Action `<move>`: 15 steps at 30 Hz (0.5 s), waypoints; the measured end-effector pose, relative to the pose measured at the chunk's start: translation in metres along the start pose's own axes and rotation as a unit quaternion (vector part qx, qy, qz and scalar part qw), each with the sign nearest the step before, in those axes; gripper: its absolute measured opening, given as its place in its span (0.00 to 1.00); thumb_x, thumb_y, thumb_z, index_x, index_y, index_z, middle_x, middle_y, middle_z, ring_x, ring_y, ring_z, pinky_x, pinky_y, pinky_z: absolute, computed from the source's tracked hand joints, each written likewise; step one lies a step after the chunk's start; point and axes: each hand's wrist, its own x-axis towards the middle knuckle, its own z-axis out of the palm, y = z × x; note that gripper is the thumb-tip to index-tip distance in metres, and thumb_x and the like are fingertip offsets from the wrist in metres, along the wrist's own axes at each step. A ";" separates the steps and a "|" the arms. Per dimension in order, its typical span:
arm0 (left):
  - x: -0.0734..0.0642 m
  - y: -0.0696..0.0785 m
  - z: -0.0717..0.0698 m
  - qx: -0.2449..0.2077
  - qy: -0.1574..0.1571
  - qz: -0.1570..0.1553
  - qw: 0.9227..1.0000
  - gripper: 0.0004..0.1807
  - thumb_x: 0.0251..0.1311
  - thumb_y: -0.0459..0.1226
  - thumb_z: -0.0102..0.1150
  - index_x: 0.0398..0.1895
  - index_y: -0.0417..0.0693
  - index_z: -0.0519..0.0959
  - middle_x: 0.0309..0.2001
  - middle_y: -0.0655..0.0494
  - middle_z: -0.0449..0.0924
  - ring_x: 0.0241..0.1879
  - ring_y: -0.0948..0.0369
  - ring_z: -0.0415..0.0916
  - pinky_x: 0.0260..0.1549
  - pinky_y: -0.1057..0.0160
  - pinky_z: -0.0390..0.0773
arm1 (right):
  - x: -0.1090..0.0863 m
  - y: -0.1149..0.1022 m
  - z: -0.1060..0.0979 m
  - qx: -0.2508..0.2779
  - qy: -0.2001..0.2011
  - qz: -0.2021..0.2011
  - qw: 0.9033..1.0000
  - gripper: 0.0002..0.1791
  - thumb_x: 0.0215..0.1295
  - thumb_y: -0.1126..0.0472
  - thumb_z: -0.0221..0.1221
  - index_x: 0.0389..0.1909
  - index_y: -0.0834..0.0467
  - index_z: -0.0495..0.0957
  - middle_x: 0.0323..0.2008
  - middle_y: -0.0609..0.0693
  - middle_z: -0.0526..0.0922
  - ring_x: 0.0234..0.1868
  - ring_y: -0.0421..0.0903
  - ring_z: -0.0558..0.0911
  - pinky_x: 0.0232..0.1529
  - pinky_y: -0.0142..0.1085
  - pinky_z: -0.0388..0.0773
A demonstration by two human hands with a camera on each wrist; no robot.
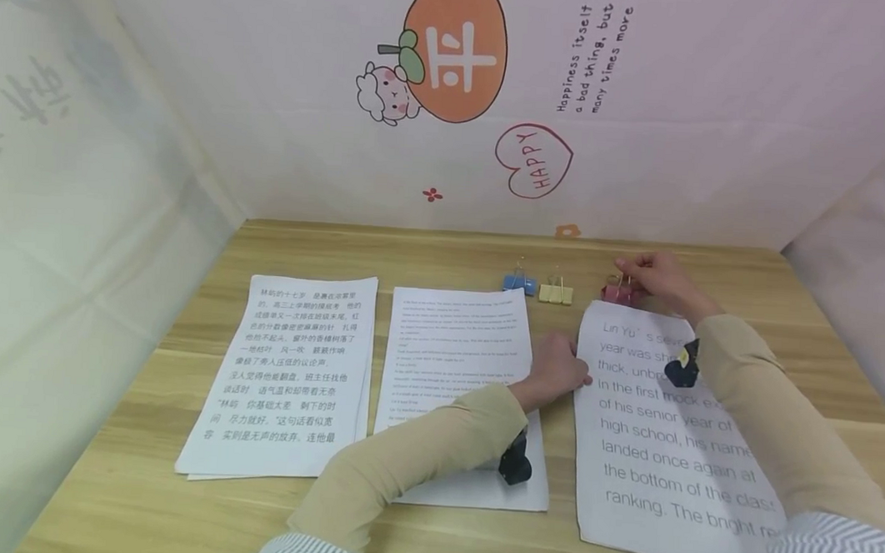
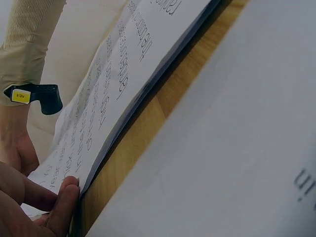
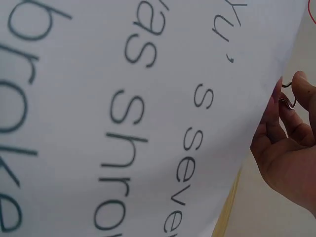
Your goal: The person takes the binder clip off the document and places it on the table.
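Note:
On the right lies a stack of paper (image 1: pixel 651 454) with large English print. My left hand (image 1: pixel 558 370) holds its left edge near the top; in the left wrist view, the fingertips (image 2: pixel 69 187) are right at that edge. Just beyond the stack's top edge, my right hand (image 1: pixel 660 280) grips a red binder clip (image 1: pixel 617 295). The right wrist view shows the clip's wire handles (image 3: pixel 290 102) among the fingers of the right hand (image 3: pixel 291 153), with the paper (image 3: pixel 163 98) hiding most of the red body.
A small-print English stack (image 1: pixel 457 352) lies in the middle, under my left forearm. Further left is a stack with Chinese print (image 1: pixel 279 376). Behind the middle stack stand a blue binder clip (image 1: pixel 519 282) and a yellow binder clip (image 1: pixel 556 293). A printed cloth (image 1: pixel 306 161) hangs behind the wooden table (image 1: pixel 127 427).

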 end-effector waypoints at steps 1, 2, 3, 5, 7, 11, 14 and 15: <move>0.000 0.000 0.000 0.002 0.000 0.000 1.000 0.03 0.49 0.29 0.64 0.22 0.40 0.81 0.15 0.56 0.73 0.14 0.64 0.66 0.12 0.71 0.63 | 0.000 0.000 0.000 -0.003 0.000 0.000 1.000 0.31 0.69 0.43 0.48 0.47 0.71 0.72 0.32 0.54 0.80 0.30 0.41 0.78 0.32 0.30 0.77; -0.001 0.000 0.000 0.003 -0.001 0.000 1.000 0.01 0.49 0.29 0.64 0.24 0.40 0.82 0.17 0.56 0.74 0.15 0.64 0.67 0.13 0.72 0.64 | 0.000 0.000 0.001 -0.006 -0.001 0.001 1.000 0.31 0.69 0.42 0.48 0.47 0.71 0.72 0.32 0.53 0.80 0.30 0.42 0.77 0.32 0.30 0.77; -0.001 0.001 0.000 0.003 -0.001 0.000 1.000 0.01 0.49 0.29 0.64 0.27 0.40 0.82 0.18 0.56 0.75 0.16 0.64 0.68 0.14 0.72 0.66 | 0.000 0.000 0.001 -0.013 -0.001 0.001 1.000 0.31 0.69 0.42 0.48 0.48 0.71 0.73 0.32 0.53 0.79 0.31 0.42 0.77 0.33 0.31 0.76; -0.003 0.001 -0.001 0.007 0.000 0.001 1.000 0.04 0.49 0.29 0.63 0.31 0.39 0.82 0.21 0.56 0.76 0.18 0.64 0.69 0.15 0.72 0.68 | 0.000 0.001 0.001 -0.022 0.000 0.001 1.000 0.32 0.69 0.42 0.47 0.49 0.70 0.73 0.33 0.55 0.79 0.32 0.43 0.77 0.34 0.32 0.75; -0.004 0.001 -0.002 0.007 0.000 0.006 1.000 0.07 0.49 0.29 0.63 0.34 0.39 0.81 0.22 0.55 0.77 0.19 0.65 0.70 0.16 0.72 0.70 | 0.000 0.001 0.001 -0.029 0.004 0.000 1.000 0.33 0.69 0.41 0.47 0.51 0.70 0.72 0.36 0.58 0.79 0.32 0.44 0.77 0.34 0.32 0.75; -0.004 0.001 -0.004 0.015 0.002 0.029 0.999 0.08 0.50 0.29 0.59 0.35 0.39 0.77 0.22 0.56 0.73 0.18 0.64 0.68 0.15 0.71 0.68 | 0.000 0.002 0.001 -0.024 0.016 -0.004 1.000 0.36 0.69 0.40 0.45 0.56 0.72 0.67 0.46 0.66 0.75 0.35 0.45 0.77 0.34 0.31 0.76; 0.000 -0.001 -0.007 0.035 -0.004 0.055 0.998 0.02 0.52 0.29 0.56 0.29 0.42 0.76 0.17 0.58 0.69 0.14 0.64 0.64 0.11 0.71 0.63 | 0.000 0.001 0.000 -0.013 0.026 -0.007 1.000 0.37 0.70 0.40 0.44 0.59 0.73 0.64 0.51 0.69 0.71 0.35 0.44 0.77 0.35 0.31 0.77; 0.002 -0.001 -0.009 0.044 -0.004 0.061 0.997 0.01 0.53 0.30 0.55 0.28 0.42 0.76 0.16 0.58 0.68 0.13 0.64 0.63 0.09 0.70 0.61 | 0.000 0.001 -0.001 -0.007 0.029 -0.008 1.000 0.37 0.70 0.41 0.43 0.59 0.73 0.63 0.52 0.70 0.71 0.35 0.44 0.77 0.35 0.31 0.78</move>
